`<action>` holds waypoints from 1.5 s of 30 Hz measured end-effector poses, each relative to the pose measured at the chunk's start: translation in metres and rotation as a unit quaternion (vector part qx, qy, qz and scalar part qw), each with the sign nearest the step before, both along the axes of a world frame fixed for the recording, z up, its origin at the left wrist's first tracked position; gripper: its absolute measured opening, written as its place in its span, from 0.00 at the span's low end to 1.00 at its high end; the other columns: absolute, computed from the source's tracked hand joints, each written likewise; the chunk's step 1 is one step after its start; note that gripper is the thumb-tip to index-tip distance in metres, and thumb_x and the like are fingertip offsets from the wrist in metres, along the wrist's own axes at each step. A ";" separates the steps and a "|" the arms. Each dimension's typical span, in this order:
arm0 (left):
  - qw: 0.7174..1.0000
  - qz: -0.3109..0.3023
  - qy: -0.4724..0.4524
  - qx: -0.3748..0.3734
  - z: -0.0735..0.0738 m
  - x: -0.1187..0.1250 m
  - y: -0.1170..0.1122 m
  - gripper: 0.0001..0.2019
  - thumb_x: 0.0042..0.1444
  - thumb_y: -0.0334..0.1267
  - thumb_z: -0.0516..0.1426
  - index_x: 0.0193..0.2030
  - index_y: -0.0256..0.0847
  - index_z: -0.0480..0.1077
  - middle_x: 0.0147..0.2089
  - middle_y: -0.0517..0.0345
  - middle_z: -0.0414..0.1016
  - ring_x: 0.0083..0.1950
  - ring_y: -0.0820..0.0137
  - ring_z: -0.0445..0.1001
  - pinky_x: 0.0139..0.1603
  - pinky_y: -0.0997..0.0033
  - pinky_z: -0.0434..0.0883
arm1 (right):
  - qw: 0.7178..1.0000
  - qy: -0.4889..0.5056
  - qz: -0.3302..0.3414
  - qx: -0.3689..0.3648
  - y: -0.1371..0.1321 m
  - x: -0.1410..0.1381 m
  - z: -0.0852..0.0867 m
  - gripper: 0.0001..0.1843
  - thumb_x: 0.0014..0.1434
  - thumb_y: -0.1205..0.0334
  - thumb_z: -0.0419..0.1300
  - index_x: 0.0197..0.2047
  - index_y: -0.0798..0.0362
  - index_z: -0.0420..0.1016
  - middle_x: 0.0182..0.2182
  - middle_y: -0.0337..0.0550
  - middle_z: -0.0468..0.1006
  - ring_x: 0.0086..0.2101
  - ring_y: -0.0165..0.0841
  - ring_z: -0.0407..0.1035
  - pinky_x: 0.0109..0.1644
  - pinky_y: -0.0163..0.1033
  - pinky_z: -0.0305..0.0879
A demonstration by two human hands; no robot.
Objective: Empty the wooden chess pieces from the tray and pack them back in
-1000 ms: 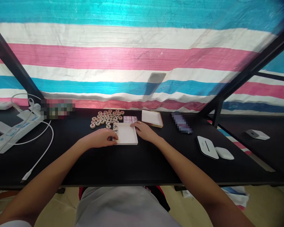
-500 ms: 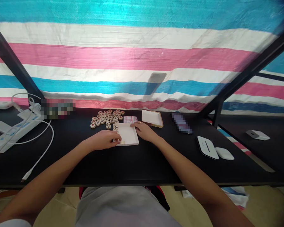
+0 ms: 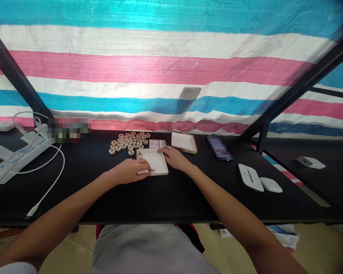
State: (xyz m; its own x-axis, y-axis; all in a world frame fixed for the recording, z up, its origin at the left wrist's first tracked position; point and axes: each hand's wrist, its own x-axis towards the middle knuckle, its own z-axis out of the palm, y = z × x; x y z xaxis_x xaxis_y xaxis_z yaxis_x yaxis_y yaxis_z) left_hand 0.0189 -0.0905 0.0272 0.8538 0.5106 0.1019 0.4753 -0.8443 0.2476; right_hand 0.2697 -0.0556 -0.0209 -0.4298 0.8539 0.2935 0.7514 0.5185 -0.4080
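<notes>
A shallow white box (image 3: 157, 161) lies on the black desk, with a few Chinese chess pieces along its left side. My left hand (image 3: 131, 170) reaches over the box's near left corner, fingers bent and closed on a Chinese chess piece (image 3: 153, 172) by the near wall. At the far right corner, my right hand (image 3: 173, 156) grips the box rim between thumb and fingers. Loose round pieces (image 3: 128, 142) with red and black characters are spread just beyond the box to the left. A folded paper with a red grid (image 3: 157, 143) rests behind it.
The box lid (image 3: 184, 142) lies inside up, behind my right hand. Farther right are a blurred-out phone (image 3: 220, 148), a white flat device (image 3: 250, 177) and a white mouse (image 3: 271, 185). To the left sit a power strip (image 3: 17, 158) and a white cable (image 3: 55, 182).
My left hand has shifted slightly right along the box's near wall, and the piece at its fingertips has moved right with it. My right hand stays on the rim.
</notes>
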 end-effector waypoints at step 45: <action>0.996 0.026 0.081 0.031 0.007 -0.006 0.005 0.21 0.65 0.44 0.46 0.29 0.40 0.75 0.33 0.57 0.74 0.32 0.72 0.73 0.31 0.74 0.62 | 1.000 -0.011 0.001 -0.009 -0.001 0.000 0.002 0.20 0.58 0.77 0.49 0.50 0.56 0.74 0.46 0.51 0.75 0.47 0.37 0.69 0.56 0.45 0.63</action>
State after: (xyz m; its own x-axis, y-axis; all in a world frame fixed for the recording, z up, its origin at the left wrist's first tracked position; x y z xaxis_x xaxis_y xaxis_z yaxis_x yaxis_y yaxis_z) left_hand 0.0127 -0.0858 0.0345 0.8337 0.5523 -0.0030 0.5491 -0.8282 0.1125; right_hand 0.2694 -0.0562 -0.0190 -0.4373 0.8584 0.2680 0.7592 0.5122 -0.4016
